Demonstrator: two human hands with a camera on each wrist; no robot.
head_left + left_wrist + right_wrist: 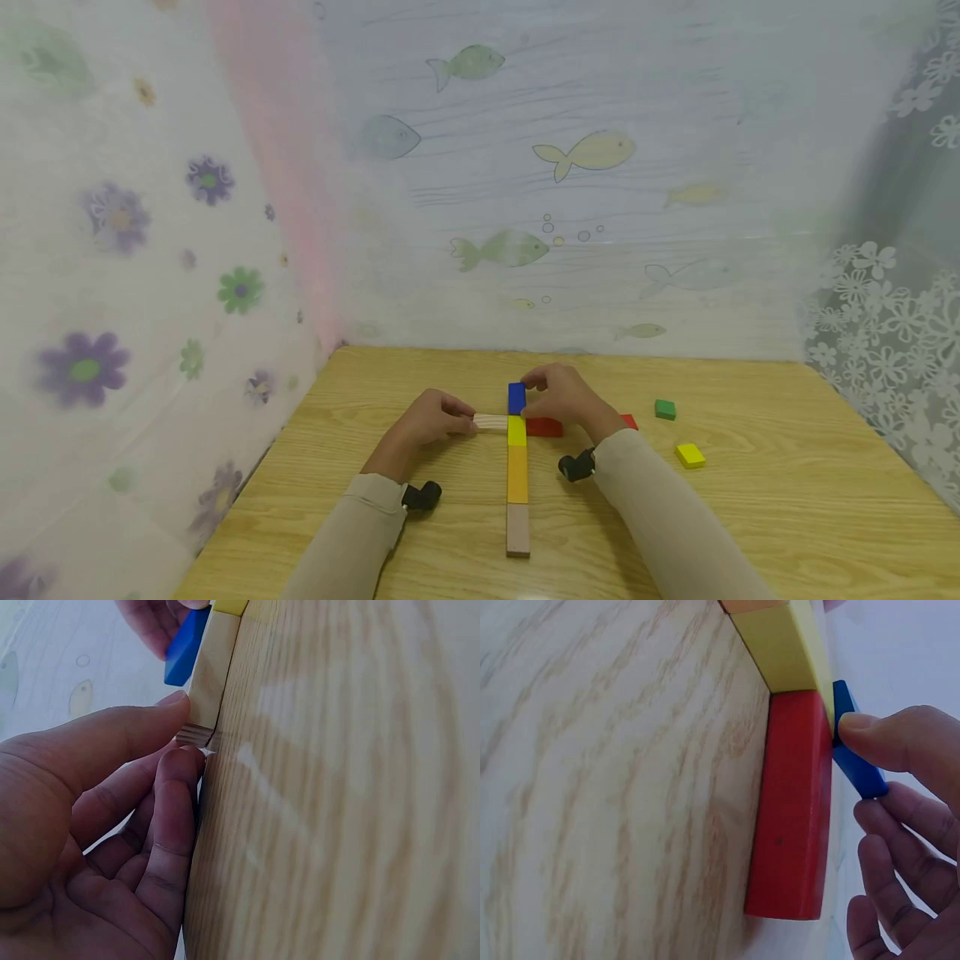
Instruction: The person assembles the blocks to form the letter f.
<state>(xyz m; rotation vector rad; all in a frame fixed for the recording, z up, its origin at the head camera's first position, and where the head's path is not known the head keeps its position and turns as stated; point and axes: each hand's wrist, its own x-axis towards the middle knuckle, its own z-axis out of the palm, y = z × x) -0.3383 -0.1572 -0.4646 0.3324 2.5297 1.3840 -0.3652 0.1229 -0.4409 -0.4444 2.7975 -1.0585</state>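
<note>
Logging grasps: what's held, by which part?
The right hand pinches the blue block by its right side; the left hand touches the left end of the pale block, grip unclear.

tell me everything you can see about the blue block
The blue block is small and plain, with flat faces and straight edges, in solid blue; it looks like painted wood. The right hand holds it, thumb against it. It is at the far end of the line of blocks, just beyond the yellow block. In both wrist views it looks slanted beside its neighbours. Whether it touches the yellow block or rests on the table is unclear.
</note>
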